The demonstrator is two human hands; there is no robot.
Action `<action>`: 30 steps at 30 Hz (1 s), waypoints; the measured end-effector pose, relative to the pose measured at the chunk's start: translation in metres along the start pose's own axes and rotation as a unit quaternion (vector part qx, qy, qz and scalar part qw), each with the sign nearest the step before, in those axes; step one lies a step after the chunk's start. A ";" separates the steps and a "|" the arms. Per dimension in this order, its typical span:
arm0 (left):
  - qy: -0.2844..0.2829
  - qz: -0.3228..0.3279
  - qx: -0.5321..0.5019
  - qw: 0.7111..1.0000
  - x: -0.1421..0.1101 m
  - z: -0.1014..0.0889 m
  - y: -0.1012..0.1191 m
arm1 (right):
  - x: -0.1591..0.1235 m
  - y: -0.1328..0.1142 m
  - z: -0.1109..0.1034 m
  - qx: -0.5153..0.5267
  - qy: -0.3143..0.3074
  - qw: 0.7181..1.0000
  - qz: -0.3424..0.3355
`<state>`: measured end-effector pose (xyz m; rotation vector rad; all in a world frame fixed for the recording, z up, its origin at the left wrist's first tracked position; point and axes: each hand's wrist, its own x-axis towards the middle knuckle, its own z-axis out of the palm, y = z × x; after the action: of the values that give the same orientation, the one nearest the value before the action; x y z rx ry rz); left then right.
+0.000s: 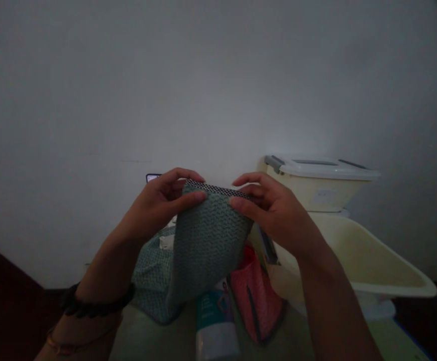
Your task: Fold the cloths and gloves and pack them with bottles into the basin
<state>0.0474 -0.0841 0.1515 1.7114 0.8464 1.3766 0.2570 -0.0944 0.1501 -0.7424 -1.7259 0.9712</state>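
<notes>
A grey-green textured cloth (211,240) hangs from both my hands, its black-and-white patterned edge uppermost. My left hand (169,195) pinches the upper left of that edge between thumb and fingers. At the upper right, my right hand (267,203) grips the same edge, thumb in front. Below and to the left lies more green checked cloth (153,281) on the table; whether it is the same piece I cannot tell. A red cloth (258,296) with a dark edge rests under my right hand. Beneath the hanging cloth is a white and teal package (216,321).
An open cream plastic bin (376,255) stands at the right. Behind it is a lidded storage box (319,183) with grey latches. Part of a phone-like screen (153,177) shows behind my left hand. A pale wall (203,85) rises behind the table (143,341).
</notes>
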 end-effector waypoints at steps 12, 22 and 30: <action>0.083 0.055 0.032 0.995 -0.002 -0.007 0.002 | -0.001 -0.002 -0.005 -0.046 0.028 0.998 0.017; 0.106 0.144 -0.010 0.984 0.001 -0.007 0.002 | -0.001 0.002 -0.006 -0.032 0.026 0.997 0.072; 0.325 0.234 -0.128 0.907 0.006 -0.003 0.012 | -0.004 0.005 0.011 -0.101 -0.199 0.972 0.072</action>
<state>0.0462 -0.0847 0.1649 1.2910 0.5575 2.3512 0.2482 -0.0985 0.1418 -0.8566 -2.1681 1.1090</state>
